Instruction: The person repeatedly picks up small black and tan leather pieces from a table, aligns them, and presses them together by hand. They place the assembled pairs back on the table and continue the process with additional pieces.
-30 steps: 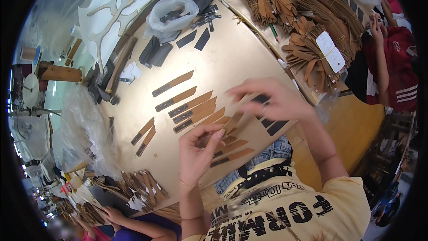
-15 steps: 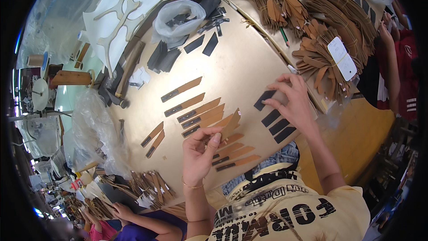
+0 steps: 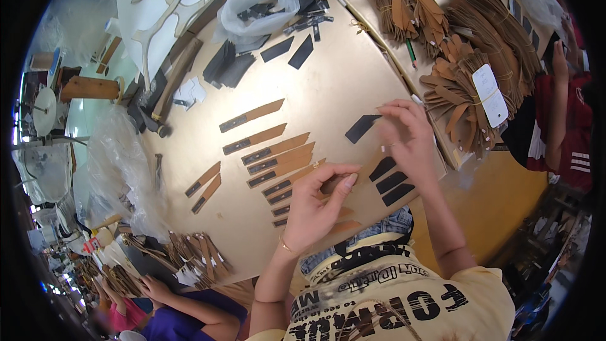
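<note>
"Counting hands first: how many?"

"Two. The left hand is at the centre of the frame, thumb and forefinger almost meeting; I can't tell whether anything sits between them. The right hand, right of centre, is half open with bent, blurred fingers, and I can't tell if it has hold of anything."

"And the black pieces near it?"

"Four. One black piece lies just beside the right fingertips, and three lower black pieces sit in a row beneath."

"Any more?"

"Two loose black pieces at upper centre."

"Brown strips?"

"Two paired strips left of centre. In the middle column, four top strips show well; the left hand covers part of the lower ones, so I can't total those."

"Single things?"

"One green pencil and one white card, upper right."
</note>
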Demonstrator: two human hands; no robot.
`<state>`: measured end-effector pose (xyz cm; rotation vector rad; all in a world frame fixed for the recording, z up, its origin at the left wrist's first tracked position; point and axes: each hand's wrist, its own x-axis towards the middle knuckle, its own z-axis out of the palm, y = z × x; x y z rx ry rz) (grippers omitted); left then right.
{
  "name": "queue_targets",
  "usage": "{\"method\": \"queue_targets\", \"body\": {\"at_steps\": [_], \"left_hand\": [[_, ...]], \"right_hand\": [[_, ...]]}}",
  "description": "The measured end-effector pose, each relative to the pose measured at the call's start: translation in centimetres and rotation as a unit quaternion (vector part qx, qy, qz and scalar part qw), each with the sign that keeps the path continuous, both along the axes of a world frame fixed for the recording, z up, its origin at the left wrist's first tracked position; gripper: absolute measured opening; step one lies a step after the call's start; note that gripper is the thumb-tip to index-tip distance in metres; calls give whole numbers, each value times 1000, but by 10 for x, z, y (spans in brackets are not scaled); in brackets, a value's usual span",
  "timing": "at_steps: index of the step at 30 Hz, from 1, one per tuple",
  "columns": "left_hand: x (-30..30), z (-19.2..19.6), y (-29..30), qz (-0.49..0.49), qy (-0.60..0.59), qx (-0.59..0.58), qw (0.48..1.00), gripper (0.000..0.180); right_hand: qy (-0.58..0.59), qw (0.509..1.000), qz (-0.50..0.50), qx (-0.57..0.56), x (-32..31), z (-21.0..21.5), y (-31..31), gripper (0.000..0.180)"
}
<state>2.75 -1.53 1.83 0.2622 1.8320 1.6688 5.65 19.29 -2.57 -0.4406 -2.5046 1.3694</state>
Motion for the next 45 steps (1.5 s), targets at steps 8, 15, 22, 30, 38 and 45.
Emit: {"method": "queue_targets", "body": {"at_steps": [8, 15, 22, 30, 38, 45], "left_hand": [[4, -17, 11, 23, -18, 50, 998, 24], [7, -29, 8, 73, 46, -48, 995, 26], [4, -36, 12, 124, 69, -59, 988, 23], [-24, -4, -7, 175, 128, -30, 976, 21], [-24, 28, -39, 260, 192, 8, 946, 19], [-13, 22, -42, 215, 122, 8, 969, 20]], "right_hand": [[-107, 880, 176, -429, 17, 29, 11, 34], [-158, 948, 138, -239, -6, 23, 16, 36], [-139, 933, 100, -317, -16, 21, 15, 44], [31, 967, 246, 62, -79, 19, 19, 39], [-23, 877, 320, 359, -128, -23, -21, 71], [-128, 902, 221, 347, -49, -2, -40, 67]]}}
